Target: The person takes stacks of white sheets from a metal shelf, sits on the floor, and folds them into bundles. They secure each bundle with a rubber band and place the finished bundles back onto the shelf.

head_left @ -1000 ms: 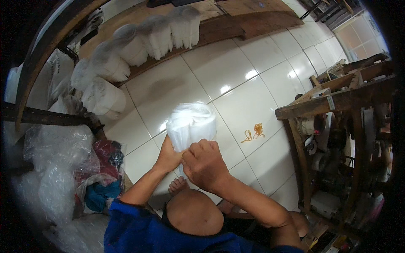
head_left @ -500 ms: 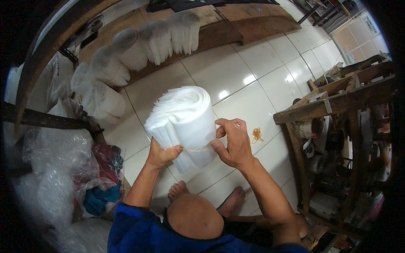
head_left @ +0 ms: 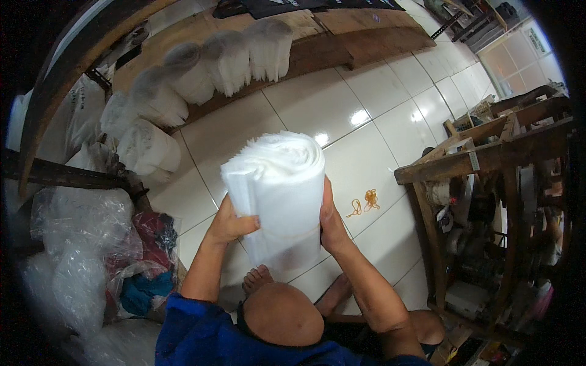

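Observation:
Between my hands stands a thick roll of thin white plastic sheets (head_left: 284, 204), its ruffled layered end facing up. A pale rubber band (head_left: 293, 236) runs around its lower half. My left hand (head_left: 234, 222) grips the left side, thumb across the front and fingers mostly hidden behind. Pressed along the right side is my right hand (head_left: 330, 219), its fingers partly out of sight behind the roll. On the tiles to the right lies a small pile of tan rubber bands (head_left: 371, 199), with a looser strand (head_left: 354, 209) beside it.
Several similar plastic rolls (head_left: 226, 58) stand along a low wooden platform (head_left: 384, 36) at the back left. Clear plastic sacks (head_left: 85, 238) and coloured cloth (head_left: 146, 291) crowd the left. A wooden rack (head_left: 482, 152) with assorted goods stands on the right, over white floor tiles (head_left: 390, 146).
My right hand has let go of the rubber band and now lies against the roll's side. The roll has shifted slightly right and down. The looser strand now shows beside the pile.

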Action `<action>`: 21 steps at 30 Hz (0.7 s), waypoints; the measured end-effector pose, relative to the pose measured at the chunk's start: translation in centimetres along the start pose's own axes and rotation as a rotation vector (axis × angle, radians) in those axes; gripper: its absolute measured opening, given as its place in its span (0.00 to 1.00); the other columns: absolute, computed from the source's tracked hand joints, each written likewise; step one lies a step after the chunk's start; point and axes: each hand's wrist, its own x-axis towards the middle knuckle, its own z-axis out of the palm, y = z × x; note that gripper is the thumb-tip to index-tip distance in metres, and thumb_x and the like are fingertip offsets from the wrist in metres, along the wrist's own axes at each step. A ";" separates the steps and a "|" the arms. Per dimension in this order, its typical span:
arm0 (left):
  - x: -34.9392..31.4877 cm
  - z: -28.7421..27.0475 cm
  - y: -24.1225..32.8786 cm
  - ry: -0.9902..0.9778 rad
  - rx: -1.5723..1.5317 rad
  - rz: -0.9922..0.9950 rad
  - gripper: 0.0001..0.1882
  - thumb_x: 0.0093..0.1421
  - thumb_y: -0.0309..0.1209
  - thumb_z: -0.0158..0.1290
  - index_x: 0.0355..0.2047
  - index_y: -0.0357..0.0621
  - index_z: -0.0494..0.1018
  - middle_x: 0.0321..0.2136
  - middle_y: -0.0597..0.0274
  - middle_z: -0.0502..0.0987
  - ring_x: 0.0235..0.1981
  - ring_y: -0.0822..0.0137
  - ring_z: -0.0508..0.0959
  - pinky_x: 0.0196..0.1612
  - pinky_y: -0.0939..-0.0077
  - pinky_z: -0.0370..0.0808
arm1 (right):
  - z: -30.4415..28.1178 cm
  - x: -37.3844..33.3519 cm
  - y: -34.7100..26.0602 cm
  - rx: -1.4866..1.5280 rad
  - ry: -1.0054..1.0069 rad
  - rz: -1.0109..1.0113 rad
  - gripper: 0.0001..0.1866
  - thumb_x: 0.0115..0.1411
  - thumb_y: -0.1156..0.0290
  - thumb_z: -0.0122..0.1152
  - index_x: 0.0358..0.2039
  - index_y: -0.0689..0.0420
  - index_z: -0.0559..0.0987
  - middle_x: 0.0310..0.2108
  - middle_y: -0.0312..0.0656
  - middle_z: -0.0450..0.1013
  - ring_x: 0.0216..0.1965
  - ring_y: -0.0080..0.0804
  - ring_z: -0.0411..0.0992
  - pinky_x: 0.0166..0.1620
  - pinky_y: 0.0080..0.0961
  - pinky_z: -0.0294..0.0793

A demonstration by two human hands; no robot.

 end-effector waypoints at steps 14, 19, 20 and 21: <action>4.4 -2.3 -4.3 -0.020 1.102 0.746 0.60 0.29 0.34 0.72 0.64 0.36 0.53 0.58 0.47 0.60 0.57 0.49 0.67 0.59 0.60 0.67 | -2.5 2.9 0.3 -0.238 0.026 -0.194 0.47 0.58 0.41 0.55 0.64 0.65 0.55 0.59 0.55 0.60 0.62 0.45 0.59 0.63 0.37 0.55; 6.3 -3.9 -12.6 -0.021 1.073 0.836 0.70 0.28 0.38 0.75 0.67 0.38 0.42 0.62 0.43 0.55 0.60 0.44 0.62 0.63 0.56 0.62 | -3.6 4.1 1.7 -0.882 -0.126 -0.250 0.44 0.54 0.51 0.64 0.62 0.66 0.59 0.55 0.61 0.62 0.57 0.53 0.63 0.59 0.39 0.62; 6.5 -4.1 -13.6 -0.051 1.062 0.778 0.71 0.28 0.38 0.75 0.67 0.38 0.39 0.63 0.43 0.54 0.62 0.44 0.61 0.63 0.56 0.61 | -3.3 4.3 1.7 -0.968 -0.122 -0.194 0.43 0.54 0.51 0.63 0.61 0.67 0.59 0.54 0.61 0.63 0.56 0.53 0.63 0.58 0.38 0.63; 6.5 -3.8 -14.0 -0.087 1.003 0.591 0.75 0.28 0.38 0.76 0.67 0.40 0.33 0.66 0.41 0.49 0.64 0.43 0.57 0.65 0.55 0.58 | -2.9 4.5 1.7 -1.048 -0.117 -0.133 0.43 0.55 0.50 0.63 0.61 0.67 0.60 0.54 0.60 0.63 0.55 0.53 0.63 0.58 0.38 0.63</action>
